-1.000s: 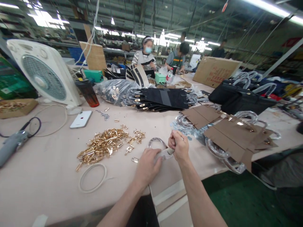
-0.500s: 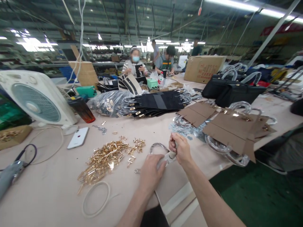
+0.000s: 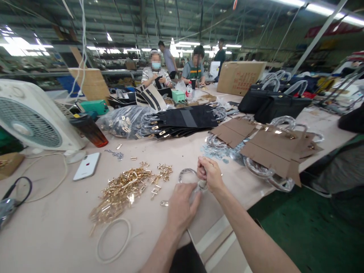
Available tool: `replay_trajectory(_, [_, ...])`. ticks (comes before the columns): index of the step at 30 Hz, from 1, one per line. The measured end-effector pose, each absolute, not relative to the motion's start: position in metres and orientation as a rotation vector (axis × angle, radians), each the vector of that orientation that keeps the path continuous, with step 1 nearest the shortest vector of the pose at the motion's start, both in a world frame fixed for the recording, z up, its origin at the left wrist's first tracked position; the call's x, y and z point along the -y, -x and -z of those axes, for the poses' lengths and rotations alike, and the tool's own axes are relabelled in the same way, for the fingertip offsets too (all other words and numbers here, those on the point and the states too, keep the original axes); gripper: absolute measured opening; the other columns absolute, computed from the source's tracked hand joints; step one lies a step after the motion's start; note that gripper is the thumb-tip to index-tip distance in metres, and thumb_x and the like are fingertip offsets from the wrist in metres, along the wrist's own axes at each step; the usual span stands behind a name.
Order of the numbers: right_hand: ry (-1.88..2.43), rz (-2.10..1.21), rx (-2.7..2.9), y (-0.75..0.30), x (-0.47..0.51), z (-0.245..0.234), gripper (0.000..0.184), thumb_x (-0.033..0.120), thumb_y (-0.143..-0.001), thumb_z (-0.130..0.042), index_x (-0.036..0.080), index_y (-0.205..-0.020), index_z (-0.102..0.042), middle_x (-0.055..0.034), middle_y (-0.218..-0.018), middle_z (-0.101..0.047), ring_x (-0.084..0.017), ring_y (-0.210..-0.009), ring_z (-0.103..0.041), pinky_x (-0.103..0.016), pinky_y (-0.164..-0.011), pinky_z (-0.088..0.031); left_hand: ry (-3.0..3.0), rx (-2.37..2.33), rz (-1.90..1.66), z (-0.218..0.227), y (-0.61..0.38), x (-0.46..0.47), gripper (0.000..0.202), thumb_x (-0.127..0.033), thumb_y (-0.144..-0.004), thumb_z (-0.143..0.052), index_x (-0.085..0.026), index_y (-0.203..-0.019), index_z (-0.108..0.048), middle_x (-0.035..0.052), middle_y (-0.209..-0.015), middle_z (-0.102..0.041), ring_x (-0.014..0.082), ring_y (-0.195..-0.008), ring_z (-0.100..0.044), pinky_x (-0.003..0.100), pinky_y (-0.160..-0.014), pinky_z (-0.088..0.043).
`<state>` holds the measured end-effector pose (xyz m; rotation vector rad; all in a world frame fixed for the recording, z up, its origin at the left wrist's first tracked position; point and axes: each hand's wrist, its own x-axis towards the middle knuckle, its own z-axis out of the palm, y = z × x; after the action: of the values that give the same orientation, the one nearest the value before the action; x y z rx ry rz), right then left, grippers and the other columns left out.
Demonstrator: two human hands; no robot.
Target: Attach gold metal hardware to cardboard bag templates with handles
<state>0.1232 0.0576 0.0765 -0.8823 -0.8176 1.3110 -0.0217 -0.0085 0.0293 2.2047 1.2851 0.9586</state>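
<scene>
A looped bag handle (image 3: 186,172) in clear plastic wrap lies on the table in front of me. My left hand (image 3: 183,204) lies over its near part, fingers bent and holding it down. My right hand (image 3: 210,175) is a fist just above and right of the left fingertips. Below that fist shows a pale, rounded piece (image 3: 202,184); what the fist grips is mostly hidden. By my left hand lies a small metal fitting (image 3: 164,203). Further left is a heap of gold-coloured metal fittings (image 3: 122,189), with a roll of narrow white tape (image 3: 98,242) nearer me.
Brown bag panels with wrapped handles (image 3: 270,151) lie at right, near the table edge. Behind are stacked black bag pieces (image 3: 187,117) and black bags (image 3: 280,102). A phone (image 3: 87,167), a tumbler (image 3: 91,131) and a fan (image 3: 36,117) stand left. Co-workers (image 3: 156,72) sit across the table.
The view has shifted slightly, so most things sit a little further left. My right fist has turned and risen slightly over the bag handle; my left hand stays on it.
</scene>
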Motion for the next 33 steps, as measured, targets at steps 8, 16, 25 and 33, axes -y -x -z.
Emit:
replay_trajectory(8, [0.897,-1.327,0.862,-0.120,-0.057,-0.070,0.042,0.054,-0.083,-0.075,0.019,-0.068,-0.058,0.0111,-0.045,-0.038,-0.003,-0.034,-0.029,-0.017,-0.035,-0.019,-2.306,-1.365,-0.860,-0.022,0.017,0.006,0.039,-0.047,-0.098,-0.064,-0.028,-0.133,-0.065,0.0061,-0.120,-0.072,0.0279,-0.113,-0.059,0.045,-0.097,-0.053])
replay_trajectory(16, [0.947,-1.268,1.036,-0.115,-0.056,-0.068,0.041,0.054,-0.088,-0.070,0.020,-0.068,-0.058,0.0099,-0.044,-0.039,-0.005,-0.037,-0.028,-0.019,-0.037,-0.021,-2.375,-1.452,-0.803,-0.019,0.016,0.006,0.030,-0.051,-0.099,-0.061,-0.031,-0.120,-0.070,0.0057,-0.100,-0.064,0.0247,-0.101,-0.058,0.038,-0.083,-0.053])
replay_trajectory(25, [1.018,-1.101,1.204,-0.115,-0.040,-0.065,0.040,0.048,-0.095,-0.063,0.020,-0.068,-0.056,0.0075,-0.049,-0.042,-0.008,-0.044,-0.037,-0.023,-0.043,-0.028,-2.377,-1.484,-0.684,-0.026,0.016,0.005,0.027,-0.047,-0.101,-0.060,-0.028,-0.117,-0.071,0.0057,-0.100,-0.063,0.0246,-0.102,-0.057,0.038,-0.086,-0.052])
replay_trajectory(33, [0.799,-1.134,0.965,-0.128,-0.032,-0.067,0.037,0.045,-0.094,-0.065,0.022,-0.068,-0.053,0.0098,-0.047,-0.035,-0.006,-0.038,-0.026,-0.022,-0.039,-0.019,-2.377,-1.499,-0.752,-0.022,0.017,0.009,0.055,-0.063,-0.091,-0.069,-0.030,-0.135,-0.064,0.0055,-0.105,-0.064,0.0253,-0.105,-0.057,0.038,-0.088,-0.052])
